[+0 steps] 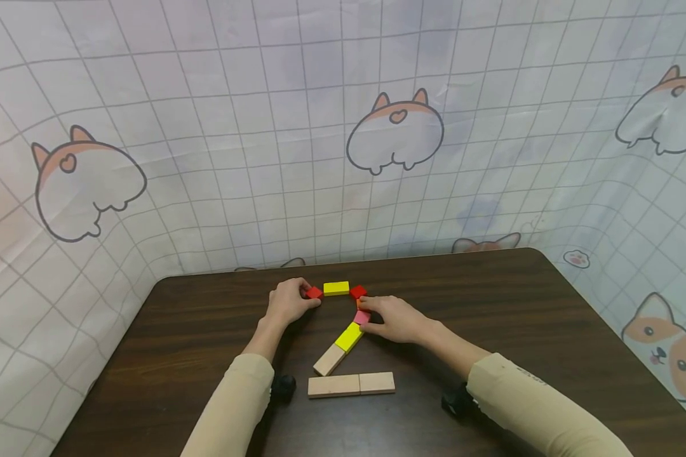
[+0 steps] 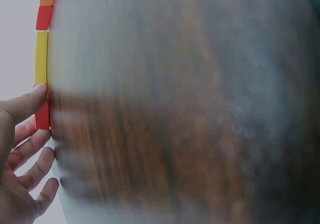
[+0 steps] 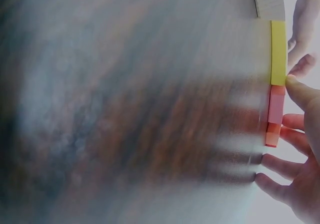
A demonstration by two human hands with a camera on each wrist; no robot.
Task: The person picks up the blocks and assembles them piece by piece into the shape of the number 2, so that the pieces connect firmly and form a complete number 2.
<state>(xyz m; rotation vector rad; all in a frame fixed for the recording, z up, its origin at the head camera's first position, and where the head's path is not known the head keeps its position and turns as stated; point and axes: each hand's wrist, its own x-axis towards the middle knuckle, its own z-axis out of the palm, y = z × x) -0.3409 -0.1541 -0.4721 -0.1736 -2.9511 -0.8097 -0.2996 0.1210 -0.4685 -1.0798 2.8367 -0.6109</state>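
Observation:
Coloured toy blocks form a bent row on the table. My left hand pinches a red block at the row's left end between thumb and index finger. Right of it lies a yellow block, then a second red block. Below that come a partly covered orange block and a pink block. My right hand touches these from the right, fingers spread; in the right wrist view its thumb meets another yellow block beside the pink block.
A plain wooden block continues the slanted line below the lower yellow block. Nearer me, two wooden blocks lie end to end. The dark wood-grain table ends at a sheet with grid lines and animal drawings.

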